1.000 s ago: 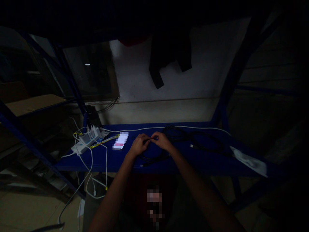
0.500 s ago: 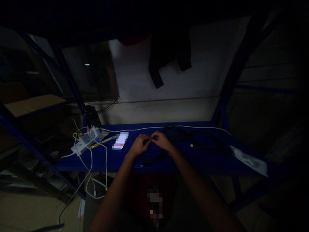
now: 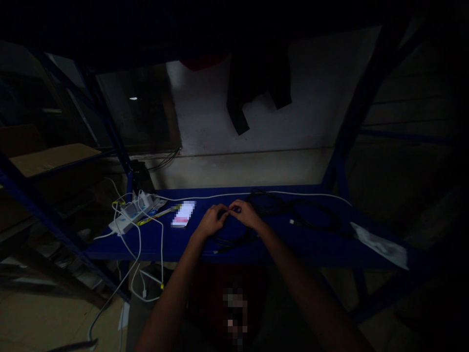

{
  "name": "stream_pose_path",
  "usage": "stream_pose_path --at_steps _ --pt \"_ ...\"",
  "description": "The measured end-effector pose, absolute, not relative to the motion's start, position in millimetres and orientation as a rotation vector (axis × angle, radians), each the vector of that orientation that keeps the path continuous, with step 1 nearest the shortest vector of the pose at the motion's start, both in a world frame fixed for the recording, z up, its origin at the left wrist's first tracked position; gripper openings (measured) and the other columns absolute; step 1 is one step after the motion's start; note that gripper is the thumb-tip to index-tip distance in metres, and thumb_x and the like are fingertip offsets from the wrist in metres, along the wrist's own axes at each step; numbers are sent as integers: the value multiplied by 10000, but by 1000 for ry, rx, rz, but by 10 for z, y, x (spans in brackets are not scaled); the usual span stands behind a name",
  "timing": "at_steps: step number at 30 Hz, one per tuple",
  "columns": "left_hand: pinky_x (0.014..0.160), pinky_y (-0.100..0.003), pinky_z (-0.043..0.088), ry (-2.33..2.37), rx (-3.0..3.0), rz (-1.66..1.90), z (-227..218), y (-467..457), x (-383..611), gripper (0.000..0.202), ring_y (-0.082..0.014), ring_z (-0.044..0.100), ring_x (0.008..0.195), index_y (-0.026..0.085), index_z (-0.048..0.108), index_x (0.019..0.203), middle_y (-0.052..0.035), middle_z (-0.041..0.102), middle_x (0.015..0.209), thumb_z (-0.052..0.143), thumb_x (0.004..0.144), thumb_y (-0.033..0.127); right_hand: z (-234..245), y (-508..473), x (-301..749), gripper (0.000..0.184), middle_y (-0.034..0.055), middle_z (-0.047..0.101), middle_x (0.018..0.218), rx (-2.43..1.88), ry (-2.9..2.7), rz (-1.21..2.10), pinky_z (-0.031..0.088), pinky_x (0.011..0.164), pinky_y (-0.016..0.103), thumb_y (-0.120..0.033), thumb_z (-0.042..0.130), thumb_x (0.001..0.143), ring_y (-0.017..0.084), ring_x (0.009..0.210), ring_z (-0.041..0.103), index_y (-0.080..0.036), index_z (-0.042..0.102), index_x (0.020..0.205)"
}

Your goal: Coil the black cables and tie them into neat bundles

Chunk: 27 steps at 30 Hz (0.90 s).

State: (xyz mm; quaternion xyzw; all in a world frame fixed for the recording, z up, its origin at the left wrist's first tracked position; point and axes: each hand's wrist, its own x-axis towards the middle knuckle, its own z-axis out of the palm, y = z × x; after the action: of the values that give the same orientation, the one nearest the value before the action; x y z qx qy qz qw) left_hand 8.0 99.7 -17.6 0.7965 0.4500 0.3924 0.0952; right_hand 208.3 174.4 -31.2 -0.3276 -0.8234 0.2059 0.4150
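My left hand (image 3: 213,221) and my right hand (image 3: 245,213) meet above the blue shelf (image 3: 278,239), at the far side of a coiled black cable (image 3: 234,241). Fingers of both are closed in a pinch, tips touching or nearly so. Whatever they pinch is too small and dark to make out. One plug end (image 3: 216,252) of that cable lies near the front edge. To the right of my right hand are more black cable coils (image 3: 315,215), with a pale connector (image 3: 291,221) showing.
Left of my hands lies a lit phone (image 3: 183,214). A white power strip (image 3: 128,216) with tangled white cords (image 3: 161,244) stands farther left. A clear plastic bag (image 3: 381,244) is at the right end. Blue posts (image 3: 337,166) frame the shelf, and dark clothing (image 3: 238,115) hangs behind.
The view has shifted very slightly. Both hands keep the same pinched pose at the same place, and the cables lie as before.
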Motion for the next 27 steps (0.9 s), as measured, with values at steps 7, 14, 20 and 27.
stream_pose_path --at_steps 7,14,20,27 --pt "919 -356 565 1300 2274 1223 -174 1012 75 161 -227 733 999 221 699 1132 -69 778 1092 587 1027 270 -325 1754 2074 83 66 788 957 -806 -2102 505 571 798 317 -238 742 889 207 857 739 -214 808 934" --pt "905 -352 560 1329 2264 1291 -160 1005 70 138 -223 717 976 200 696 1097 -77 754 1059 606 1002 245 -325 1776 2061 90 81 800 990 -811 -2154 457 563 879 358 -251 739 910 240 938 743 -232 826 914" --pt "928 -369 562 1333 2258 1270 -117 950 92 158 -233 715 1000 204 709 1116 -82 760 1084 608 1014 272 -316 1784 2034 92 69 777 961 -840 -2200 407 546 850 339 -177 733 892 232 911 727 -225 811 898" --pt "1057 -430 513 1244 2344 1091 -66 462 122 217 -257 709 1114 250 745 1163 -74 782 1169 614 1048 381 -318 1751 2018 82 63 750 943 -910 -2206 371 530 794 313 -169 731 888 216 873 713 -218 796 892"
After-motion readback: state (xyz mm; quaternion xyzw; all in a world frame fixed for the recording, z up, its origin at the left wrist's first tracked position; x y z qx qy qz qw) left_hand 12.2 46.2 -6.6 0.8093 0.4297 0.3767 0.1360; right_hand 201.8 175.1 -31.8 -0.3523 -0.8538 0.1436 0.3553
